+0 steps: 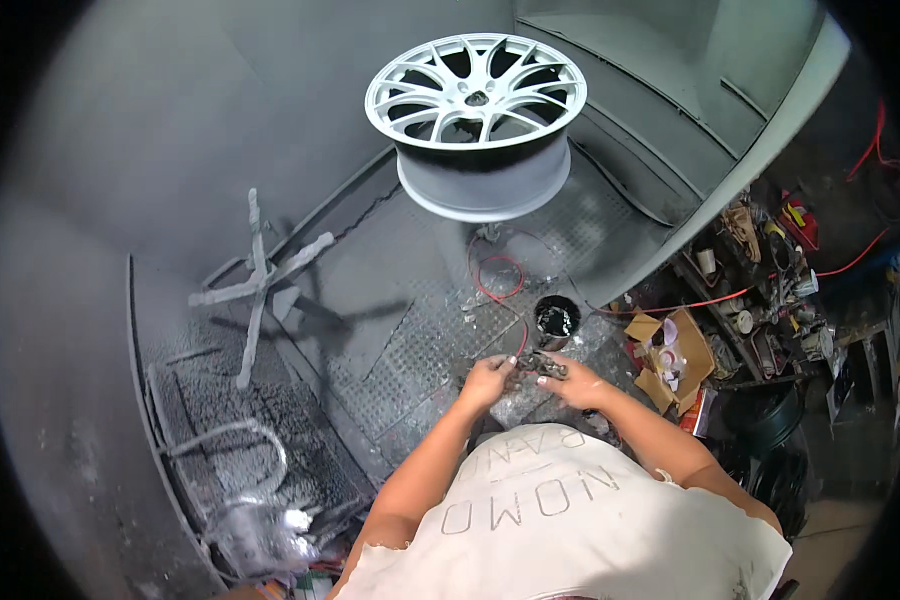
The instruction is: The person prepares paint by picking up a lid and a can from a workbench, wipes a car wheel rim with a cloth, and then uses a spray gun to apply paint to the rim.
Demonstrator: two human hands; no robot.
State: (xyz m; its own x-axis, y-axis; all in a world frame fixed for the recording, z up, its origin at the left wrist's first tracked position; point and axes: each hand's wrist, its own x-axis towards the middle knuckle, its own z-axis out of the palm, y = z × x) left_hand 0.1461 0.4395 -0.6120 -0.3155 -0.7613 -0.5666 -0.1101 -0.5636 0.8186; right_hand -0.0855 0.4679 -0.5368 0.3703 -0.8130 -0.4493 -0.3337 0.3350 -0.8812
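Dark, paint-caked metal tool (pixel 544 363): in the head view it sits at the lower centre of the frame, between the person's two hands. The right hand (pixel 576 384) has its fingers wrapped on it; the left hand (pixel 486 383) is curled close by at the tool's left side, though whether it grips the tool too I cannot tell. A thin red rubber hose (pixel 500 275) loops over the grimy floor and drops to the left thumb; the joint itself is too small to make out.

The step looks like close two-handed work on the tool. To do it well, I would hold the body firmly with the right hand, let the left do the fine work, and leave slack in the hose — a tug could knock the round can of glossy black liquid (pixel 557 318) just above the hands. The white multi-spoke wheel (pixel 485 185) at the top centre looks freshly coated, so sleeves and hose are best held clear of it.

As for writing, big outlined capitals cross the front of the cream shirt (pixel 560 540), upside down in this view. Any labels among the clutter at the right of the frame are too small to read.
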